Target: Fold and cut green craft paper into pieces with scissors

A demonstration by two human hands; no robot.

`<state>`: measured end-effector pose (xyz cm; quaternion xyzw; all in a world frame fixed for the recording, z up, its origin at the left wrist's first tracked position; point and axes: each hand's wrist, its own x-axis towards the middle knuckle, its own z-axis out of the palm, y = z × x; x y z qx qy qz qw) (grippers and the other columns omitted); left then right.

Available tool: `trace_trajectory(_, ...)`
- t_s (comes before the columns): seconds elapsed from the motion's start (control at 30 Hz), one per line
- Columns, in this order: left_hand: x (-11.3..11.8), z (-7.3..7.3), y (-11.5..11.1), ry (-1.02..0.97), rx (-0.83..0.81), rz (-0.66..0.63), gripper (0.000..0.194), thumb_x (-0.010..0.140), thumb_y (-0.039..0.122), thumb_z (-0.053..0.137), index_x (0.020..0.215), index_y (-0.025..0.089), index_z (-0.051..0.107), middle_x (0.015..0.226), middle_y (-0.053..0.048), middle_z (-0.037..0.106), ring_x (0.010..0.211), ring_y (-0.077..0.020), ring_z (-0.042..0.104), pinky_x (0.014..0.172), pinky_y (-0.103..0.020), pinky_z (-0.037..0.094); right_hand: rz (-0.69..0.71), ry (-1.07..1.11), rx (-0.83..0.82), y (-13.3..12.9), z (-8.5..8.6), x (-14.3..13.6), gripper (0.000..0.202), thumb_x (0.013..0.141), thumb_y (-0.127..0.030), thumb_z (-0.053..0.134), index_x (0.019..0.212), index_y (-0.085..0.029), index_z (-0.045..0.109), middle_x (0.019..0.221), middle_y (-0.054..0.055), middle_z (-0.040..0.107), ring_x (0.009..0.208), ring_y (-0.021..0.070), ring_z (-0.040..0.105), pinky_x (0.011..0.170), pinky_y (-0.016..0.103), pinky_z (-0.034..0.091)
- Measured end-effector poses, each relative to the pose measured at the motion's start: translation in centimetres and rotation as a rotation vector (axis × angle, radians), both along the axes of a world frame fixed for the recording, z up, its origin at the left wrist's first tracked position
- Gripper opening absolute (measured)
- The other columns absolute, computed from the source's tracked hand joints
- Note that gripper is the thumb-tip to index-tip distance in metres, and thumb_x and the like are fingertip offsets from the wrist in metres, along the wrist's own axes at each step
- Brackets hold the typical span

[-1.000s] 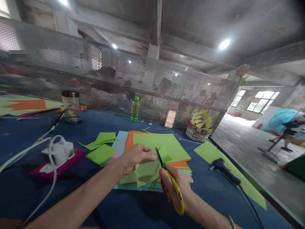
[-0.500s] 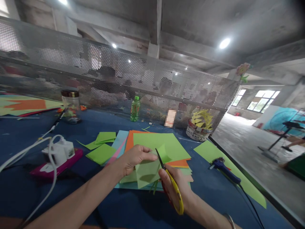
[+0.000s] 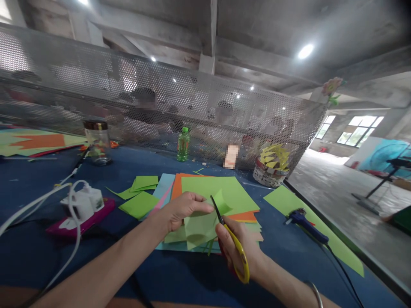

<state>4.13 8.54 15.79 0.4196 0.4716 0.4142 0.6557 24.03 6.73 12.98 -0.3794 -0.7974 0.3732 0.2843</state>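
Between the thumb and fingers of my left hand (image 3: 189, 209) is a light green sheet of paper (image 3: 201, 233). My right hand (image 3: 242, 241) grips scissors (image 3: 239, 256) with yellow and red handles, the blades pointing up and away from me at the sheet's right part. Past the blades a bright green flap of paper (image 3: 221, 203) curls up. Below both hands lies a stack of coloured paper, with a green sheet (image 3: 234, 188) on top and an orange sheet (image 3: 176, 190) under it. Cut green pieces (image 3: 139, 204) rest left of the stack.
A magenta power strip (image 3: 105, 208) with white plugs and cables is at left. Behind stand a glass jar (image 3: 98, 143), a green bottle (image 3: 183, 145) and a basket (image 3: 269, 173) of yellow paper. On the right, a blue glue gun (image 3: 308, 226) lies over green paper. A perforated screen (image 3: 192, 102) borders the table.
The view has shifted slightly, moving the table things a little to the right and up. Both hands keep nearly the same pose on the paper and scissors.
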Motion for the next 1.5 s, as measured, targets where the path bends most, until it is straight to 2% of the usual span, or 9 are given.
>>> trace_trajectory(0.37, 0.1, -0.6, 0.3, -0.057, -0.031, -0.052, 0.031, 0.052, 0.027, 0.087, 0.075, 0.012, 0.074, 0.068, -0.006, 0.074, 0.058, -0.017, 0.065, 0.06, -0.029, 0.052, -0.076, 0.076, -0.132, 0.6, -1.5, -0.1, 0.053, 0.09, -0.071, 0.037, 0.072, -0.022, 0.043, 0.045, -0.008, 0.037, 0.035, 0.0072, 0.032, 0.038, 0.022, 0.024)
trace_trajectory(0.53, -1.3, -0.3, 0.7, -0.059, -0.028, 0.038, 0.033, 0.052, 0.029, 0.089, 0.074, 0.011, 0.073, 0.069, -0.008, 0.074, 0.059, -0.0188, 0.067, 0.06, -0.029, 0.052, -0.158, -0.029, -0.166, 1.6, 0.1, 1.1, 0.052, 0.092, -0.069, 0.035, 0.071, -0.022, 0.043, 0.043, -0.008, 0.04, 0.034, 0.0082, 0.037, 0.038, 0.021, 0.026)
trace_trajectory(0.63, -2.4, -0.2, 0.9, -0.089, -0.012, 0.101, 0.032, 0.053, 0.028, 0.089, 0.076, 0.012, 0.073, 0.073, -0.009, 0.075, 0.065, -0.0211, 0.07, 0.065, -0.03, 0.053, -0.115, -0.157, -0.152, 2.7, 1.2, 2.7, 0.047, 0.093, -0.062, 0.042, 0.069, -0.021, 0.046, 0.042, -0.008, 0.041, 0.036, 0.0092, 0.043, 0.039, 0.02, 0.029)
trace_trajectory(0.8, -3.0, -0.7, 0.7, -0.057, -0.012, 0.133, 0.036, 0.054, 0.03, 0.089, 0.081, 0.011, 0.074, 0.079, -0.013, 0.076, 0.066, -0.0225, 0.07, 0.065, -0.031, 0.054, -0.019, -0.319, -0.066, 4.5, 1.9, 5.8, 0.025, 0.088, -0.033, 0.053, 0.067, -0.021, 0.045, 0.046, -0.007, 0.048, 0.039, 0.009, 0.048, 0.04, 0.019, 0.031)
trace_trajectory(0.97, -2.5, -1.3, 0.8, -0.025, -0.02, 0.13, 0.039, 0.052, 0.033, 0.09, 0.081, 0.011, 0.073, 0.077, -0.011, 0.076, 0.064, -0.0213, 0.069, 0.063, -0.03, 0.053, -0.08, -0.367, -0.039, 6.0, 3.0, 7.7, 0.022, 0.085, -0.028, 0.053, 0.065, -0.02, 0.046, 0.048, -0.007, 0.049, 0.041, 0.0095, 0.049, 0.041, 0.019, 0.032)
trace_trajectory(1.2, -1.6, -1.9, 0.6, -0.058, -0.028, 0.096, 0.037, 0.054, 0.034, 0.089, 0.079, 0.012, 0.074, 0.075, -0.009, 0.075, 0.063, -0.0196, 0.069, 0.063, -0.028, 0.052, -0.25, -0.425, -0.027, 12.9, 5.0, 9.7, 0.019, 0.091, -0.028, 0.058, 0.077, -0.015, 0.06, 0.055, -0.005, 0.054, 0.047, 0.0106, 0.052, 0.045, 0.021, 0.04)
trace_trajectory(1.3, -1.5, -2.0, 0.5, -0.025, -0.023, 0.123, 0.035, 0.054, 0.035, 0.089, 0.075, 0.013, 0.074, 0.073, -0.007, 0.075, 0.062, -0.0181, 0.068, 0.061, -0.026, 0.05, -0.316, -0.428, -0.056, 16.7, 5.5, 9.5, 0.022, 0.096, -0.034, 0.058, 0.104, -0.013, 0.062, 0.092, 0.002, 0.066, 0.071, 0.0139, 0.064, 0.063, 0.029, 0.055)
trace_trajectory(1.37, -1.4, -2.1, 0.5, -0.005, -0.018, 0.149, 0.034, 0.053, 0.035, 0.09, 0.074, 0.013, 0.074, 0.072, -0.007, 0.075, 0.062, -0.0173, 0.067, 0.06, -0.025, 0.05, -0.331, -0.412, -0.067, 18.9, 5.7, 8.4, 0.028, 0.096, -0.034, 0.058, 0.116, -0.015, 0.06, 0.11, 0.007, 0.064, 0.088, 0.0186, 0.065, 0.075, 0.036, 0.057)
trace_trajectory(1.5, -1.2, -2.4, 0.6, -0.01, -0.038, 0.159, 0.037, 0.05, 0.036, 0.09, 0.074, 0.013, 0.073, 0.071, -0.007, 0.074, 0.062, -0.0191, 0.067, 0.061, -0.028, 0.05, -0.286, -0.379, -0.057, 22.2, 5.9, 3.6, 0.032, 0.095, -0.033, 0.06, 0.121, -0.015, 0.058, 0.119, 0.009, 0.062, 0.099, 0.0226, 0.064, 0.083, 0.042, 0.055)
